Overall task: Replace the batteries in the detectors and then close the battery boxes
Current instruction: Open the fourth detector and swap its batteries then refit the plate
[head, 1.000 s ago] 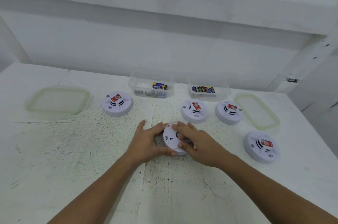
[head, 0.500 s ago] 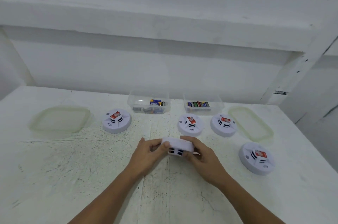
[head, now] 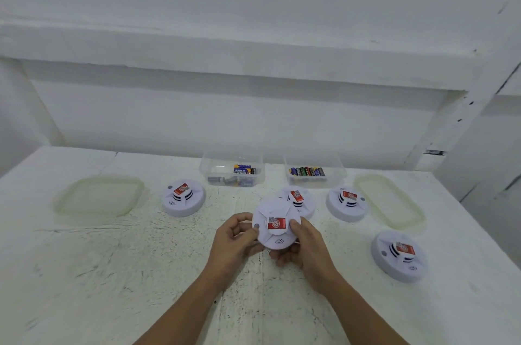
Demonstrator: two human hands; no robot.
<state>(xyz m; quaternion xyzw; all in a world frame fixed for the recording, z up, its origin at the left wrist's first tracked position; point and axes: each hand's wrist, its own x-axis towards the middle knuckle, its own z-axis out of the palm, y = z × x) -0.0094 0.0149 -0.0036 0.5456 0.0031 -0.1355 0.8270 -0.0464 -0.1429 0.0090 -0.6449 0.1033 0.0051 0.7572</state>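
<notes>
left hand (head: 234, 240) and right hand (head: 304, 246) each grip the detector (head: 277, 227) rim, label facing up, above the worktop (head: 112, 274).

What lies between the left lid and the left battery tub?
A detector, red label up, sits between the lid and the tub, seen in the head view.
</notes>
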